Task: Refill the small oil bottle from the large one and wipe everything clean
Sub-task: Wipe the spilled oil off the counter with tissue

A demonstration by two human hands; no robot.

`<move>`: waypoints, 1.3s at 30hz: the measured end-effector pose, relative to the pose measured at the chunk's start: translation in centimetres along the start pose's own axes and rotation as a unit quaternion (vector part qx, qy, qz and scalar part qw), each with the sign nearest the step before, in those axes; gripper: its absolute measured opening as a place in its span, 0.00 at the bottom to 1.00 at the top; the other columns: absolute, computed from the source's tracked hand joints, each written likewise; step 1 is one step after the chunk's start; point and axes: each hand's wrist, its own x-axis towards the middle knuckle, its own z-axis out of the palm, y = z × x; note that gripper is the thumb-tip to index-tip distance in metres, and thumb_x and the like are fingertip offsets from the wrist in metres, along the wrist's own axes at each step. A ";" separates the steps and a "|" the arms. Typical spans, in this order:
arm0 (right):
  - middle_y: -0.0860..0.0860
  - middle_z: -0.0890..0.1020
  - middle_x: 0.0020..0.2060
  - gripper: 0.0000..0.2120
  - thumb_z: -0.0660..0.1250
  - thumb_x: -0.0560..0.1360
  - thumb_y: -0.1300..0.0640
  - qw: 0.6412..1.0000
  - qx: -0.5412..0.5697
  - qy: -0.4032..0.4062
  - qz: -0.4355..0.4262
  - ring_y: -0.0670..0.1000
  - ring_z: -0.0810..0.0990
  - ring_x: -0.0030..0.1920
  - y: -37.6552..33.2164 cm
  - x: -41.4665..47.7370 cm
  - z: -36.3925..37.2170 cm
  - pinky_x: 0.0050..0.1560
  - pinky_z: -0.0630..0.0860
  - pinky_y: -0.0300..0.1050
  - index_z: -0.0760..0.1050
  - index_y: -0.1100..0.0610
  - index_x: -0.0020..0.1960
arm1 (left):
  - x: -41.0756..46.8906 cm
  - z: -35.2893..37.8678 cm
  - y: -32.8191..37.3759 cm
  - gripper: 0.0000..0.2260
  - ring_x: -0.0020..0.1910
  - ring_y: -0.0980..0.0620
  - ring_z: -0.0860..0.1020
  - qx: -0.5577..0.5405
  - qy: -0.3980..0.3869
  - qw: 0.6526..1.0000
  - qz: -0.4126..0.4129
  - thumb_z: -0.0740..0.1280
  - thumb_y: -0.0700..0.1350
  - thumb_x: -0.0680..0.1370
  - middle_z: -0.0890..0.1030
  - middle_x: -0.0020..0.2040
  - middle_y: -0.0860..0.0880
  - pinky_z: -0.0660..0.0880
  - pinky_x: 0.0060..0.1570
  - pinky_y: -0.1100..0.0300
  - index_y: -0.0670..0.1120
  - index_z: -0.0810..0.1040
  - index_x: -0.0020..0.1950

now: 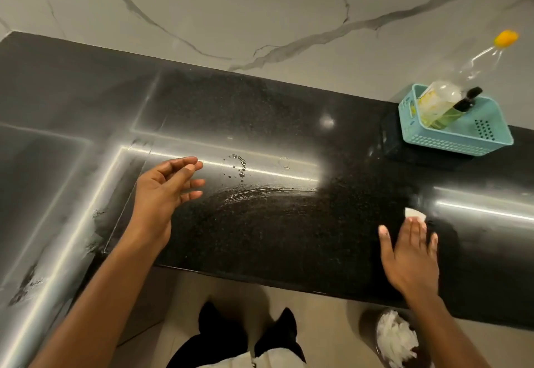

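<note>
The large clear oil bottle (442,98) with a yellow cap leans in a teal plastic basket (459,136) at the back right of the black counter (289,237). Beside it in the basket stands the small oil bottle (462,104) with a black spout. My right hand (410,255) lies flat with straight fingers, pressing a white tissue (414,214) onto the counter. My left hand (167,191) hovers above the counter with relaxed fingers, holding nothing. A ring of oil droplets (237,168) and curved wipe streaks (265,194) show between the hands.
A marble-look wall (260,6) rises behind the counter. On the floor at the lower right stands a bin (396,338) holding crumpled white tissues. My black shoes (245,336) are below the counter's front edge.
</note>
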 end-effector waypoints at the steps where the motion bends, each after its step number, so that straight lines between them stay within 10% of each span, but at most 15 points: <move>1: 0.63 0.54 0.84 0.51 0.27 0.78 0.27 1.000 0.017 -0.002 0.011 0.59 0.49 0.85 -0.4 -1.2 0.2 0.84 0.47 0.61 0.46 0.64 0.85 | 0.1 -0.4 -0.2 0.06 0.49 0.48 0.88 0.000 -0.003 1.000 -0.001 0.71 0.41 0.84 0.89 0.59 0.45 0.85 0.45 0.57 0.47 0.86 0.59; 8: 0.61 0.48 0.85 0.46 0.39 0.82 0.27 0.982 0.094 -0.011 -0.166 0.60 0.41 0.85 -20.0 -11.3 5.0 0.84 0.43 0.56 0.45 0.60 0.86 | 0.5 -2.7 -0.6 0.06 0.50 0.47 0.88 0.003 0.004 1.000 -0.021 0.71 0.42 0.84 0.89 0.59 0.45 0.85 0.44 0.57 0.47 0.86 0.58; 16: 0.60 0.57 0.84 0.44 0.42 0.84 0.30 0.861 0.074 -0.032 -0.503 0.54 0.46 0.86 -37.2 -10.3 5.1 0.85 0.42 0.55 0.54 0.63 0.85 | 0.7 -3.4 1.5 0.07 0.50 0.46 0.88 -0.007 0.011 1.000 0.005 0.69 0.40 0.85 0.88 0.59 0.44 0.85 0.44 0.58 0.44 0.85 0.61; 24: 0.59 0.59 0.84 0.43 0.40 0.84 0.30 0.979 0.051 0.023 -0.195 0.58 0.54 0.85 -17.5 4.9 -0.8 0.84 0.49 0.59 0.54 0.61 0.85 | 0.7 -1.5 1.3 0.07 0.50 0.45 0.87 0.004 0.012 1.000 -0.004 0.69 0.40 0.85 0.88 0.60 0.43 0.85 0.48 0.53 0.43 0.85 0.61; 31: 0.60 0.51 0.85 0.49 0.30 0.78 0.25 0.996 0.023 0.002 0.091 0.59 0.48 0.85 8.0 0.0 -0.2 0.84 0.46 0.63 0.46 0.59 0.86 | 1.2 0.7 -0.5 0.06 0.48 0.48 0.88 0.001 -0.028 0.999 -0.022 0.70 0.41 0.84 0.89 0.59 0.45 0.86 0.48 0.54 0.47 0.86 0.58; 39: 0.64 0.51 0.84 0.32 0.49 0.89 0.49 0.988 0.107 0.019 0.111 0.60 0.47 0.85 2.6 1.0 0.8 0.84 0.42 0.58 0.47 0.66 0.85 | 1.6 1.5 -1.5 0.06 0.48 0.48 0.89 -0.004 -0.041 0.999 -0.029 0.71 0.42 0.83 0.89 0.58 0.45 0.87 0.46 0.56 0.48 0.87 0.57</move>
